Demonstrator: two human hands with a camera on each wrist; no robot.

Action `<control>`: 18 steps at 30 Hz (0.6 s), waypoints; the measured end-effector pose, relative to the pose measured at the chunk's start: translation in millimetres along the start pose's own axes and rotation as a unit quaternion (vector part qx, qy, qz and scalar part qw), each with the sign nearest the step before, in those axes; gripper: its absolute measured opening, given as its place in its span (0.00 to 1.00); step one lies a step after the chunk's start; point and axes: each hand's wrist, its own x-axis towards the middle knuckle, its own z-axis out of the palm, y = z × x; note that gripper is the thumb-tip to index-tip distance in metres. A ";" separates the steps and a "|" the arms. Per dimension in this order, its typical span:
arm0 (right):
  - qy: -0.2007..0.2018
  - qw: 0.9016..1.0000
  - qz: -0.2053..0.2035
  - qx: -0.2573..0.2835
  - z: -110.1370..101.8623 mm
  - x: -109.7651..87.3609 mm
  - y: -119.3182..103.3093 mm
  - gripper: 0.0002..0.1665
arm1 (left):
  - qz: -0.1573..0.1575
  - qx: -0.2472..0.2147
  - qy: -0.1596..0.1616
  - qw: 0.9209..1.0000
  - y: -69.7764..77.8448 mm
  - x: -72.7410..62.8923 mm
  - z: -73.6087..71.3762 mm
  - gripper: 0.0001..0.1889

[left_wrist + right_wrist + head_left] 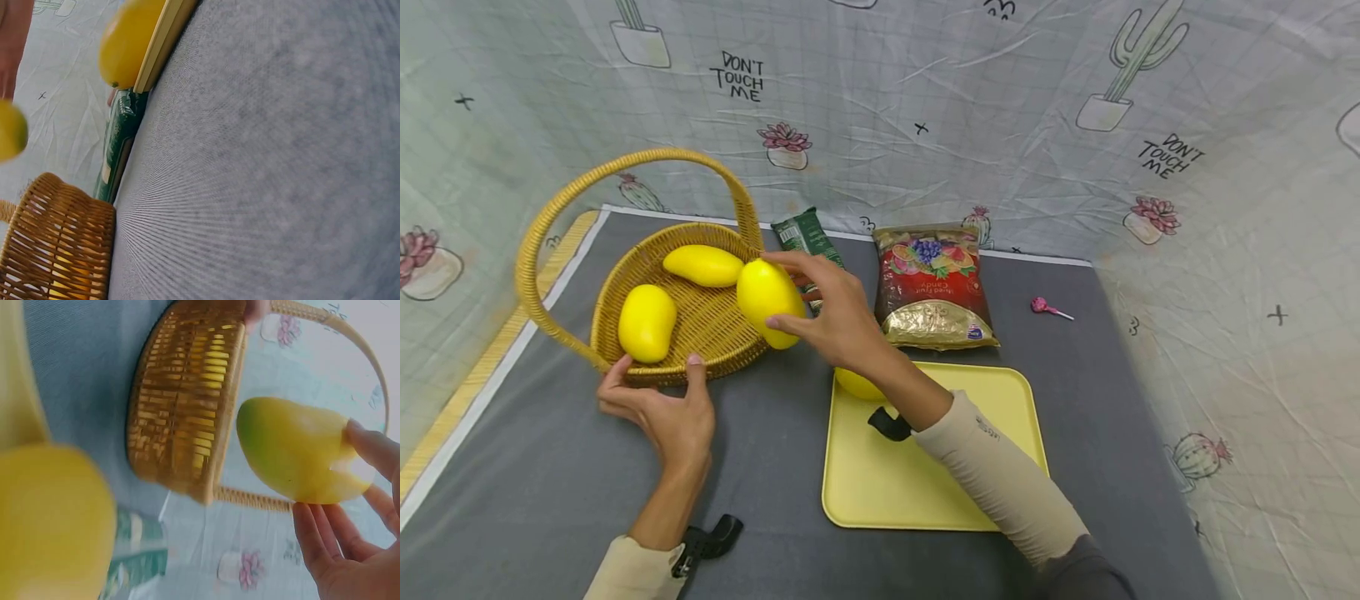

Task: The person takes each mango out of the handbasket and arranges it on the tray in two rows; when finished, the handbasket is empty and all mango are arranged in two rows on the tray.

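Note:
My right hand (838, 312) holds a yellow mango (767, 302) between thumb and fingers, above the right rim of a wicker basket (658, 242). A green patch shows on this mango (294, 450) in the right wrist view. Two more mangoes lie in the basket, one mango (703, 266) at the back and another mango (647, 323) at the left. At the basket's near rim, my left hand (666, 412) grips the edge with thumb and fingers spread apart. A further mango (857, 385) rests on the yellow tray (925, 492), partly hidden by my right forearm.
Behind the tray lies a red and gold candy bag (934, 287). A green packet (808, 233) sits beside the basket, partly covered by my right hand. One pink lollipop (1049, 307) lies at the right. The basket's tall handle (647, 156) arches above it; a printed curtain hangs behind.

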 end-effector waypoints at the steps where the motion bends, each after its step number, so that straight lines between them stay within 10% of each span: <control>1: -0.001 1.000 0.002 0.001 -5.4 -4.9 1.1 0.42 | 0.000 0.000 0.000 1.000 -0.4 0.1 0.0 0.35; 18: -0.002 0.995 0.103 -0.013 -96.1 -88.7 33.3 0.43 | -0.004 -0.002 0.002 1.000 -2.9 2.0 0.6 0.36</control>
